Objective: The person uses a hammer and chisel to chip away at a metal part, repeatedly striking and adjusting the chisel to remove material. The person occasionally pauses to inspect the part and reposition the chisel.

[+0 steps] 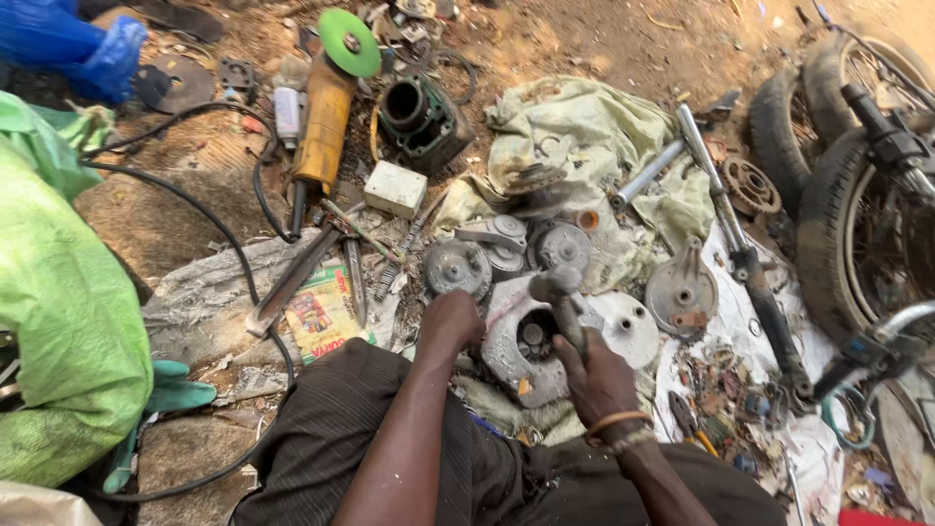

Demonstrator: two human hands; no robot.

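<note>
Grinder (321, 117) in yellow, with its green disc, lies far left on the dirt beside a dark engine cylinder (421, 122). Nearer, the left hand (453, 321) rests pressed down on the grey engine cover (516, 356). Just right of it, the right hand (596, 375) is wrapped round a hammer (560, 297) whose head hangs over the cover.

Our yard floor in daylight
We see bare brown dirt ground (166, 219) with a grimy cloth (575, 136) spread across it.
</note>
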